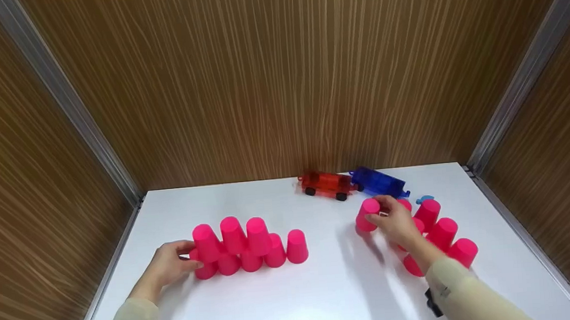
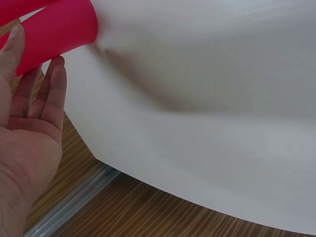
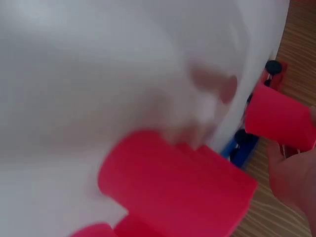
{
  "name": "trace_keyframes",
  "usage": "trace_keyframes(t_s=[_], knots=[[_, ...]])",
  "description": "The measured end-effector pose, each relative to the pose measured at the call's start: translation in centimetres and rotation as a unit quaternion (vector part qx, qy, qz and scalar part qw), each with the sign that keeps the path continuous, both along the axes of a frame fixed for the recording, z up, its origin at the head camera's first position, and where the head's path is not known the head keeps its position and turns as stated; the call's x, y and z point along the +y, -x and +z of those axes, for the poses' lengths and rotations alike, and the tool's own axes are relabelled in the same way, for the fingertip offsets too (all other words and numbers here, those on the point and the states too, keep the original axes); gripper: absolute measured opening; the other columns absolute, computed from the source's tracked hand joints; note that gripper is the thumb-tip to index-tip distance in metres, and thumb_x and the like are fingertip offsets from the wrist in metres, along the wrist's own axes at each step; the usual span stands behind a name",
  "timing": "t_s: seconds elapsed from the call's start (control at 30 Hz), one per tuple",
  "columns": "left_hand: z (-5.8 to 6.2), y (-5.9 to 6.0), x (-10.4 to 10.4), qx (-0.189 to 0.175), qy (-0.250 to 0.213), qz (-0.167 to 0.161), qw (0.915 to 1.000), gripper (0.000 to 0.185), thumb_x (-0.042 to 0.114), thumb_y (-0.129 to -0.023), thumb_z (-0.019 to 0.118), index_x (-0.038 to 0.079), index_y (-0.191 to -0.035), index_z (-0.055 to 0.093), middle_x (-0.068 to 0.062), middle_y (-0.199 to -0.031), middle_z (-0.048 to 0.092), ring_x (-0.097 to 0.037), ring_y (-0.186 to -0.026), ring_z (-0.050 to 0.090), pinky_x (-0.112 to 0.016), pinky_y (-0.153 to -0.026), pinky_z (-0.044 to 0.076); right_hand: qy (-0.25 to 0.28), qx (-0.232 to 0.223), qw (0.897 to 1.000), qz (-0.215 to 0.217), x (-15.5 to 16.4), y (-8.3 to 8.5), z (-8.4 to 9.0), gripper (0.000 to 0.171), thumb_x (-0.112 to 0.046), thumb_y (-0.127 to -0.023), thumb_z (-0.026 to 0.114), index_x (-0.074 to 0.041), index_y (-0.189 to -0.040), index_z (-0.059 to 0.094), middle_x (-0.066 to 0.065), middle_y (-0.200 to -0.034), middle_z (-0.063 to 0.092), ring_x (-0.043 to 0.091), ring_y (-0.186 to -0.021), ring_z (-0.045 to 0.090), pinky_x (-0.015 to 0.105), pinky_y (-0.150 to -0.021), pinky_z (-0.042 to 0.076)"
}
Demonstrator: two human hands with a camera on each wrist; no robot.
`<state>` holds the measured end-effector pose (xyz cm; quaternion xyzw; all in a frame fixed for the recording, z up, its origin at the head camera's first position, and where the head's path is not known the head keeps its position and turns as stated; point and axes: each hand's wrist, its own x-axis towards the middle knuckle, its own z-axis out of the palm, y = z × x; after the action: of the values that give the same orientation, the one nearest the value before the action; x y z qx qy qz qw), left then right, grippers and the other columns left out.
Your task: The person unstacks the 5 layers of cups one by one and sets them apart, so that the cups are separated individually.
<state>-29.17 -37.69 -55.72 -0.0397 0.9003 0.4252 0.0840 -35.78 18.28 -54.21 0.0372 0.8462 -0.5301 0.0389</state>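
Toward the tabletop's [image 1: 326, 299] left edge, a two-tier stack of pink plastic cups [image 1: 241, 245] stands part-built, the relaxed left hand [image 1: 168, 265] touching its end; the right hand [image 1: 397, 222] grips another pink cup [image 1: 367, 215] above the loose cups [image 1: 446, 236] near the right edge.

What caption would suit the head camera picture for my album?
On a white table, the right hand holds a pink cup while the left hand touches a two-tier pink cup stack.

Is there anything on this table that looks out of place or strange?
Only mildly: among the pink cups, a red toy wagon and a blue toy wagon sit at the table's far edge, angled rather than straight. Nothing looks spilled or damaged.
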Motion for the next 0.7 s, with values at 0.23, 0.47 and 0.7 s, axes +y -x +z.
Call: trace_keyframes(t_s=[0.23,0.47,0.7], knots=[[-0.1,0.1,0.0,-0.007,0.0,0.004,1.0,0.055,0.014,-0.089,0.087,0.006,-0.14,0.067,-0.012,-0.132,0.069,-0.032,-0.119,0.066,-0.047,-0.099,0.059,-0.022,-0.034,0.999,0.023,1.1,0.8,0.7,0.07,-0.022,-0.099,0.078,-0.01,-0.159,0.042,0.019,-0.152,0.048,0.038,-0.138,0.047,0.049,-0.111,0.05],[-0.3,0.3,-0.1,-0.001,0.0,0.002,1.0,0.054,0.013,-0.09,0.086,0.005,-0.14,0.067,-0.012,-0.131,0.069,-0.033,-0.119,0.066,-0.048,-0.101,0.058,-0.032,-0.044,0.998,0.014,0.8,1.5,-0.5,0.066,-0.017,-0.102,0.073,-0.01,-0.161,0.042,0.02,-0.152,0.048,0.039,-0.134,0.049,0.05,-0.113,0.048],[-0.5,0.2,-0.1,0.014,-0.001,-0.001,0.9999,0.05,0.009,-0.089,0.086,0.005,-0.136,0.07,-0.012,-0.127,0.07,-0.033,-0.116,0.067,-0.047,-0.099,0.059,-0.044,-0.034,0.998,0.021,0.6,1.9,-1.4,0.069,-0.013,-0.102,0.072,-0.007,-0.162,0.039,0.024,-0.155,0.046,0.042,-0.138,0.048,0.053,-0.115,0.046]])
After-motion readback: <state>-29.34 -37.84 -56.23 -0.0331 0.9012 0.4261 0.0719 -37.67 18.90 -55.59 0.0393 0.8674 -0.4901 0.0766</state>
